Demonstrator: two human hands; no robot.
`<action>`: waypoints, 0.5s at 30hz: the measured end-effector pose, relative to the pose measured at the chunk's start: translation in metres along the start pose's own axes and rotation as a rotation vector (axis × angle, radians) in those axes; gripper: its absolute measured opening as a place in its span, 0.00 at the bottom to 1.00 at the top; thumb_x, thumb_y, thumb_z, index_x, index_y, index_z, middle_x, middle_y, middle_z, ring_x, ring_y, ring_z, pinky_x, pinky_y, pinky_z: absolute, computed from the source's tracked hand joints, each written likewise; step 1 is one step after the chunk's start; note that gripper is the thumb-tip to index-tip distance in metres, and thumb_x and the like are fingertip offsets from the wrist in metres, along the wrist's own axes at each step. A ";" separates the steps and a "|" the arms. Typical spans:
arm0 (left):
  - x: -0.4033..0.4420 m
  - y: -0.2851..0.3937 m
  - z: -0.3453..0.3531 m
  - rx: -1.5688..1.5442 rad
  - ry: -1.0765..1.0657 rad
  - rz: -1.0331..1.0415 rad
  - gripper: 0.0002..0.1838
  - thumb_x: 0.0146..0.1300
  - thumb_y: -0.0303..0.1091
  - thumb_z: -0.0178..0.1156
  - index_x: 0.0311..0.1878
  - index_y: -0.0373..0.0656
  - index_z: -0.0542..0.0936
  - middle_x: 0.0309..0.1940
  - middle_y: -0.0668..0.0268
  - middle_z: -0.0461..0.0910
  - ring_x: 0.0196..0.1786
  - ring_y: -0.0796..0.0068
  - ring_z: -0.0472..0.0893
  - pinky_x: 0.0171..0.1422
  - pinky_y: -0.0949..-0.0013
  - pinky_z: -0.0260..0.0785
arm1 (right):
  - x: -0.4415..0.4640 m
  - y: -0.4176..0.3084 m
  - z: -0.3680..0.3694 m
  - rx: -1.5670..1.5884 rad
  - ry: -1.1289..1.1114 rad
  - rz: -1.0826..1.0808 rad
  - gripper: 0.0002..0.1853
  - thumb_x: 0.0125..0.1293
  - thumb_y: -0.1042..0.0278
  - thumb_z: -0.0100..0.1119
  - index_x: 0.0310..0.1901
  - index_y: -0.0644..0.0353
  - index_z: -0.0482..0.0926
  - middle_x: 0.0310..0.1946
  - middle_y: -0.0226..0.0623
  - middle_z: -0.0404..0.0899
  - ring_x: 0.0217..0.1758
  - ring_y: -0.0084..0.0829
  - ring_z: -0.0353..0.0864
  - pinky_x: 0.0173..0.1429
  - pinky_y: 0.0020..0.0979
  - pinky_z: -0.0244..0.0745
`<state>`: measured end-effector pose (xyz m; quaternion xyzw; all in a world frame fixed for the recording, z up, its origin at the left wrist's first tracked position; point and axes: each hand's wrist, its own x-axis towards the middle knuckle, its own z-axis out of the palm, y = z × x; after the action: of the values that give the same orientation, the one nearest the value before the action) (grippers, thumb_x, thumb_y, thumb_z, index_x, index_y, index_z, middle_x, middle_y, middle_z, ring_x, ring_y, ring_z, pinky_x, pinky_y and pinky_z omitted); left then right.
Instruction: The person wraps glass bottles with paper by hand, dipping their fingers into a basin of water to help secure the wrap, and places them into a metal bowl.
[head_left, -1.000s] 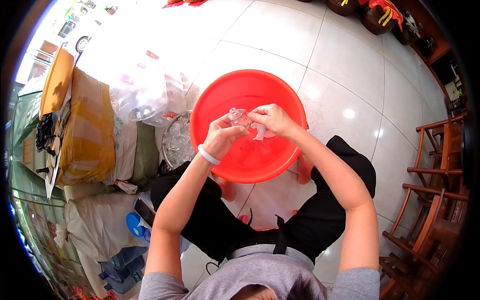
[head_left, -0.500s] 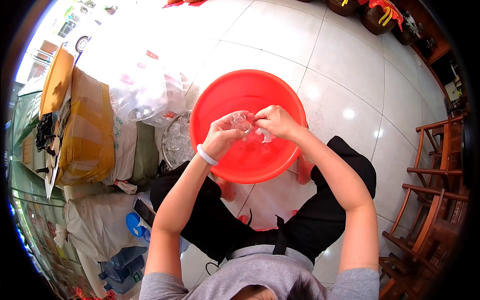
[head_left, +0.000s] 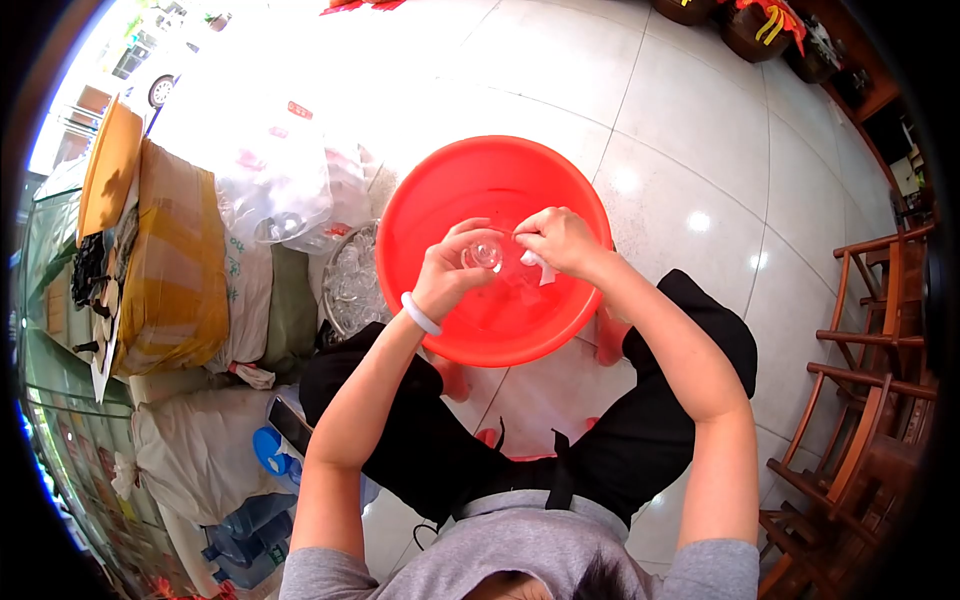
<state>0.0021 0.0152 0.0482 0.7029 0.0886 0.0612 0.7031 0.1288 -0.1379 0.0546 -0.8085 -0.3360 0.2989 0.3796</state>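
Note:
My left hand (head_left: 450,268) is curled around a small clear glass cup (head_left: 484,256), its round mouth turned up towards me. Close beside it, the fingers of my right hand (head_left: 562,240) are pinched together, with a piece of white tissue or cloth (head_left: 541,267) hanging below them. Both hands are over a large red plastic basin (head_left: 440,180) that stands between my feet. The bottom of the basin looks wet or shiny. To its left, a metal bowl (head_left: 334,308) holds several clear glass pieces.
Clear plastic bags (head_left: 275,190), a taped cardboard box (head_left: 175,260) and sacks (head_left: 195,450) crowd the left side, with a phone (head_left: 289,425) and plastic bottles (head_left: 245,540) nearer me. Wooden chairs (head_left: 850,400) stand at right. Dark jars (head_left: 750,35) line the far right.
The glass has turned in my left hand so its mouth faces up more. My right hand, with the white piece, has shifted slightly right, away from the glass.

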 end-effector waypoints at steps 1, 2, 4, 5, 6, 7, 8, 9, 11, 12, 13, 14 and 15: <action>0.002 -0.005 -0.002 0.042 0.029 0.017 0.21 0.47 0.17 0.59 0.49 0.33 0.76 0.40 0.64 0.79 0.40 0.78 0.78 0.45 0.76 0.72 | -0.001 0.003 -0.002 0.001 0.006 0.052 0.10 0.56 0.66 0.51 0.32 0.59 0.82 0.26 0.38 0.82 0.28 0.34 0.82 0.39 0.33 0.76; 0.004 -0.010 -0.005 0.085 0.058 0.032 0.20 0.48 0.17 0.60 0.48 0.33 0.76 0.39 0.64 0.79 0.39 0.78 0.78 0.43 0.76 0.72 | -0.003 0.006 -0.005 0.005 0.003 0.057 0.10 0.56 0.66 0.51 0.32 0.59 0.82 0.26 0.38 0.82 0.28 0.34 0.82 0.39 0.33 0.76; 0.009 -0.016 -0.012 0.023 0.165 -0.256 0.21 0.48 0.21 0.63 0.48 0.31 0.75 0.35 0.63 0.79 0.33 0.78 0.78 0.36 0.76 0.73 | -0.010 0.014 -0.010 0.147 0.063 0.142 0.11 0.60 0.67 0.47 0.34 0.62 0.79 0.26 0.39 0.82 0.28 0.35 0.82 0.39 0.33 0.76; 0.013 -0.022 -0.015 0.084 0.183 -0.282 0.22 0.47 0.23 0.66 0.48 0.30 0.75 0.32 0.63 0.79 0.30 0.78 0.78 0.31 0.76 0.73 | -0.014 0.020 -0.006 0.279 0.154 0.162 0.10 0.63 0.69 0.45 0.35 0.63 0.76 0.28 0.40 0.81 0.29 0.37 0.81 0.38 0.33 0.75; 0.017 -0.037 -0.021 0.082 0.175 -0.290 0.22 0.47 0.23 0.66 0.48 0.30 0.75 0.32 0.63 0.79 0.30 0.78 0.78 0.31 0.76 0.73 | -0.012 0.040 0.003 0.281 0.156 0.173 0.10 0.63 0.69 0.45 0.35 0.63 0.76 0.28 0.40 0.81 0.29 0.37 0.81 0.38 0.33 0.75; 0.020 -0.059 -0.030 0.177 0.153 -0.333 0.22 0.47 0.23 0.66 0.47 0.30 0.75 0.32 0.63 0.79 0.31 0.79 0.78 0.30 0.76 0.73 | -0.008 0.068 0.017 0.172 0.269 0.022 0.09 0.62 0.69 0.47 0.34 0.63 0.76 0.28 0.41 0.80 0.31 0.38 0.81 0.37 0.35 0.74; 0.024 -0.086 -0.039 0.276 0.134 -0.376 0.21 0.46 0.24 0.66 0.46 0.30 0.75 0.32 0.63 0.79 0.32 0.79 0.78 0.30 0.76 0.73 | -0.006 0.089 0.025 0.065 0.378 -0.132 0.07 0.62 0.69 0.49 0.33 0.63 0.75 0.28 0.41 0.79 0.32 0.39 0.80 0.37 0.36 0.74; 0.027 -0.122 -0.049 0.274 0.153 -0.419 0.19 0.46 0.26 0.66 0.43 0.32 0.77 0.33 0.61 0.80 0.33 0.73 0.80 0.34 0.71 0.74 | -0.011 0.098 0.028 -0.046 0.411 -0.223 0.05 0.58 0.70 0.54 0.31 0.61 0.74 0.27 0.40 0.76 0.33 0.40 0.78 0.37 0.38 0.71; 0.032 -0.128 -0.048 0.532 0.096 -0.491 0.18 0.46 0.27 0.65 0.42 0.34 0.77 0.34 0.59 0.80 0.35 0.69 0.80 0.37 0.68 0.73 | -0.022 0.094 0.028 -0.180 0.415 -0.344 0.04 0.56 0.70 0.55 0.30 0.61 0.74 0.25 0.39 0.76 0.32 0.38 0.77 0.37 0.38 0.70; 0.036 -0.134 -0.044 0.783 0.036 -0.549 0.17 0.45 0.28 0.65 0.41 0.35 0.78 0.35 0.57 0.81 0.37 0.64 0.81 0.40 0.66 0.73 | -0.028 0.092 0.024 -0.324 0.415 -0.468 0.03 0.55 0.71 0.56 0.30 0.60 0.73 0.24 0.38 0.75 0.32 0.37 0.76 0.36 0.37 0.69; 0.039 -0.157 -0.045 0.765 0.032 -0.578 0.14 0.48 0.30 0.61 0.40 0.38 0.79 0.38 0.54 0.80 0.42 0.58 0.80 0.46 0.63 0.71 | -0.032 0.089 0.023 -0.359 0.434 -0.507 0.03 0.53 0.72 0.56 0.28 0.58 0.73 0.23 0.36 0.73 0.30 0.35 0.75 0.36 0.35 0.68; 0.041 -0.180 -0.046 0.758 0.023 -0.583 0.14 0.48 0.30 0.61 0.40 0.38 0.79 0.38 0.54 0.80 0.42 0.58 0.80 0.46 0.63 0.71 | -0.033 0.091 0.027 -0.361 0.429 -0.496 0.03 0.53 0.72 0.56 0.28 0.58 0.73 0.23 0.36 0.73 0.30 0.35 0.75 0.36 0.35 0.68; 0.048 -0.194 -0.040 0.849 -0.020 -0.618 0.14 0.50 0.32 0.61 0.40 0.38 0.79 0.39 0.54 0.80 0.44 0.58 0.80 0.47 0.62 0.71 | -0.030 0.096 0.028 -0.394 0.423 -0.473 0.03 0.53 0.71 0.57 0.28 0.58 0.73 0.22 0.35 0.73 0.30 0.34 0.75 0.36 0.35 0.68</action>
<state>0.0331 0.0635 -0.1471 0.8676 0.3021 -0.1968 0.3426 0.1205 -0.1960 -0.0320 -0.8098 -0.4788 -0.0412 0.3366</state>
